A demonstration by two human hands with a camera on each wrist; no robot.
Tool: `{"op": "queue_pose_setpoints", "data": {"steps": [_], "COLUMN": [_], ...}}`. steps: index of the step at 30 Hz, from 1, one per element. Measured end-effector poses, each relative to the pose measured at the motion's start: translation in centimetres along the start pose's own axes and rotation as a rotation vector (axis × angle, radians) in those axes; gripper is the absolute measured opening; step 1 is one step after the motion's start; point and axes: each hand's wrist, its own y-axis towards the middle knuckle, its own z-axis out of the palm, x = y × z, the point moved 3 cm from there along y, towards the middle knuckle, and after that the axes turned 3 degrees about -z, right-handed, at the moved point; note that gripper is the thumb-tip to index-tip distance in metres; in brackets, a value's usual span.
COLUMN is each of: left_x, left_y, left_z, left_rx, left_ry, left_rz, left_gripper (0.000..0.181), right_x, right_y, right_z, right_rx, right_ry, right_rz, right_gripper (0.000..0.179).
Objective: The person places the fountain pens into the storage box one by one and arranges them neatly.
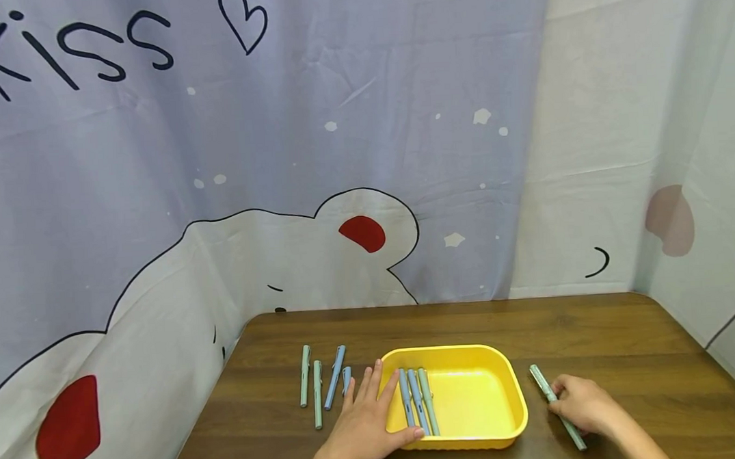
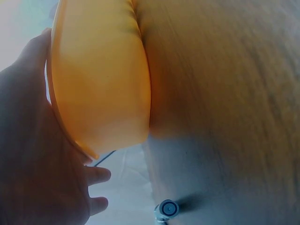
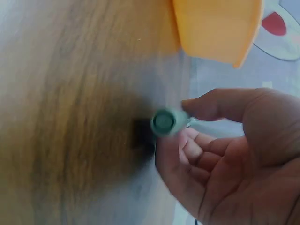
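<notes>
Head view, right fingers [image 1: 564, 383] pinching green pen [image 1: 543, 384], left fingers [image 1: 373, 382] spread on yellow tray [image 1: 470, 396], three pens [image 1: 417, 402] inside.

wooden table [image 1: 581, 336] | yellow tray [image 1: 470, 396] | two green pens [image 1: 305, 376] | two blue pens [image 1: 335, 378]

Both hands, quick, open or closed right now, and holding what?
Left hand: open, fingers spread, touching the yellow tray.
Right hand: closed, holding a pale green pen.
</notes>
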Motion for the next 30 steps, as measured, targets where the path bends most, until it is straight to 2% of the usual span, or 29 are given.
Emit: {"op": "queue_pose_setpoints", "data": {"steps": [3,7,19,23,30], "left_x": [0.0,-0.1,0.0,0.1,0.2], "left_y": [0.0,-0.1,0.0,0.1,0.1], "left_z": [-0.1,-0.1,0.0,0.2,0.3], "left_rx": [-0.002,-0.008,-0.013,-0.008,-0.006], "left_ry": [-0.007,-0.006,0.008,0.011,0.021], "left_rz": [0.004,0.006,0.007,0.0,-0.009], "left_gripper": [0.1,0.1,0.1,0.1,0.101], "right_x": [0.0,0.1,0.3,0.6,1.7], "right_y": [-0.2,-0.5,-1.2,-1.4,-1.7], "right_z": [-0.2,-0.6,-0.6,-0.7,-1.1], "right_rx": [0.017,0.055,0.146,0.163,0.119], "right_ry": [0.172,0.337,0.629,0.682,0.649], "right_rz": [0.034,0.009,-0.115,-0.137,-0.135], "right_gripper": [0.026,0.039,0.057,0.061,0.06]}}
